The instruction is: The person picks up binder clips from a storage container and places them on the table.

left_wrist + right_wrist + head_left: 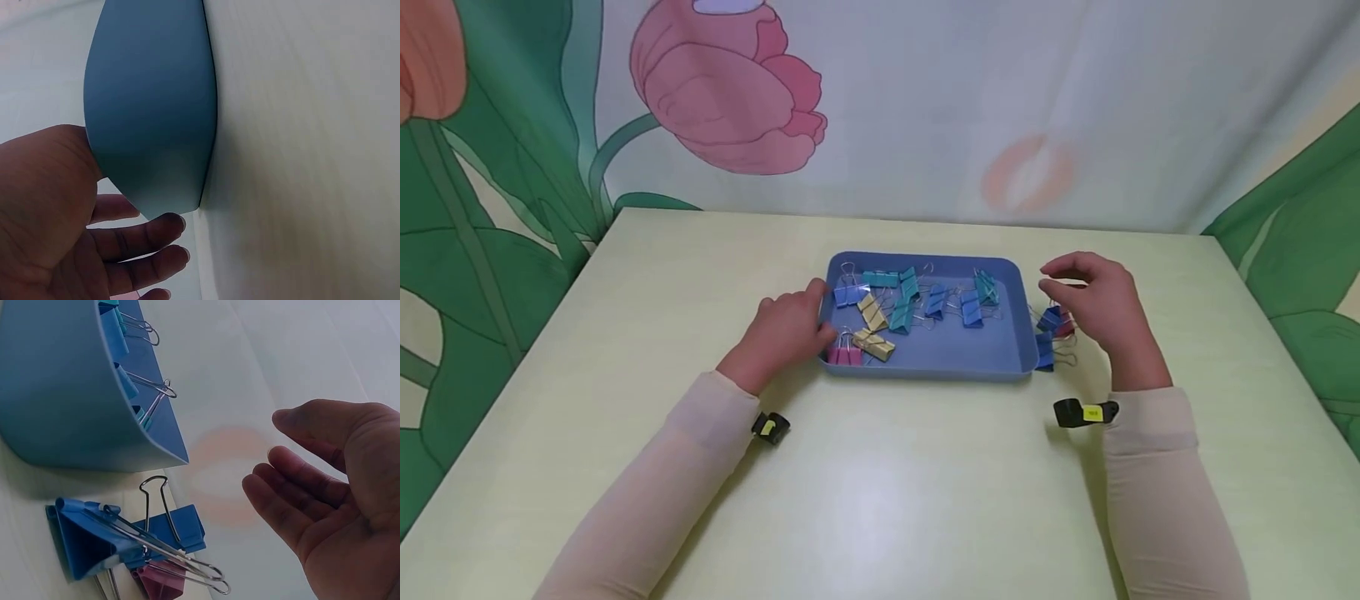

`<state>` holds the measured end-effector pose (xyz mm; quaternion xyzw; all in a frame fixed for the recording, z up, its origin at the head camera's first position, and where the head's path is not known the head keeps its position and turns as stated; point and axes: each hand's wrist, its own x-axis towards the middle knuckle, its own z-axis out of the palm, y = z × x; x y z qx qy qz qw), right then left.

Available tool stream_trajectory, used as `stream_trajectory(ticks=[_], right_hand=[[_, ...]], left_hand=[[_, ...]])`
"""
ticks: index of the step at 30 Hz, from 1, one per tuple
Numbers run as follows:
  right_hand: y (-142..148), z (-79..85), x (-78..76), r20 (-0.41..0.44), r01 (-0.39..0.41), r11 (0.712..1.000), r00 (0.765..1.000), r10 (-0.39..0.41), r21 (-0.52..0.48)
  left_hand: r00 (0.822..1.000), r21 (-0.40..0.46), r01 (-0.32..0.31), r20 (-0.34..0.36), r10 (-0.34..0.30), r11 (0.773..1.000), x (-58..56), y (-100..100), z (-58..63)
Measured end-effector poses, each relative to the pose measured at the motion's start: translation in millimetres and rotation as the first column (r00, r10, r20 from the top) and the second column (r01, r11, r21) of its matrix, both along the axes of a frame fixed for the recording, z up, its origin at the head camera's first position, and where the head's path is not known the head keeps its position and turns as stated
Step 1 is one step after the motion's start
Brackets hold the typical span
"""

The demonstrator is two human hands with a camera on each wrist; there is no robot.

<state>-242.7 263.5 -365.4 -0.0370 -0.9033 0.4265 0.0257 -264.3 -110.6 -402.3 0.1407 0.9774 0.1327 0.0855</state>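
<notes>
Sleeves (1161,500): pale, on both arms, with small black gadgets (1081,413) at the wrists.
Counter (850,467): pale and smooth; it carries the tray (955,357).
Tray: blue and shallow, with round corners and lots of clips inside.
Front of the tray: one pink clip (845,356) and one gold clip (874,345), both in the left corner.
Loose clips (1044,353): two blue and one dark pink, bunched on the counter just beside the tray's right end.
Left hand (781,335): at the tray's left end, touching it; its grip is spread, fingers a little bent.
Right hand (1105,310): over the loose clips; its grip is spread, with a gap between thumb and fingers.
Middle of the tray: another gold clip, plus teal and blue ones.
Back of the tray: more teal clips, silver loops sticking out.
Cloth (910,100): behind everything, with big flowers.
</notes>
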Motion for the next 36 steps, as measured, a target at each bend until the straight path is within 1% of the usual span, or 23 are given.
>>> stream_trajectory(ticks=[4, 8, 11, 15, 19, 27, 31, 36], right_hand=[[-2, -4.0, -1.3, 0.016, -0.011, 1.000, 1.000, 0.011, -0.023], [-6, -9.8, -4.2, 0.011, -0.018, 1.000, 1.000, 0.018, -0.006], [-11, -16.4, -6.5, -0.008, -0.043, 0.999, 0.999, 0.044, 0.010], [-17, -25.1, -10.3, -0.060, -0.093, 0.995, 0.994, 0.094, 0.022], [-22, -29.8, -13.8, -0.064, -0.105, 0.994, 0.992, 0.107, 0.027], [-34, -33.3, -20.9, -0.029, -0.132, 0.990, 0.991, 0.134, 0.059], [-37, -32.1, -23.0, -0.031, -0.143, 0.986, 0.989, 0.146, 0.087], [-40, -29.7, -25.4, -0.041, -0.138, 0.981, 0.989, 0.144, 0.137]], left_hand=[[1.000, -0.002, -0.002, -0.007, 0.002, 1.000, 1.5, -1, -2.1], [1.000, -0.004, -0.003, -0.013, 0.003, 1.000, 2.4, -2, -5.5], [1.000, -0.009, -0.005, 0.003, 0.005, 1.000, 3.7, -3, -8.4], [1.000, -0.011, -0.003, 0.011, 0.003, 1.000, 5.2, -3, -11.4], [1.000, -0.005, 0.004, 0.005, -0.004, 1.000, 4.7, -2, -11.2], [1.000, -0.004, -0.003, -0.010, 0.003, 1.000, 4.2, -1, -8.5], [1.000, -0.001, 0.006, -0.031, -0.006, 1.000, 3.7, 0, -6.8], [0.998, 0.003, 0.018, -0.063, -0.017, 1.000, 2.1, 0, -3.2]])
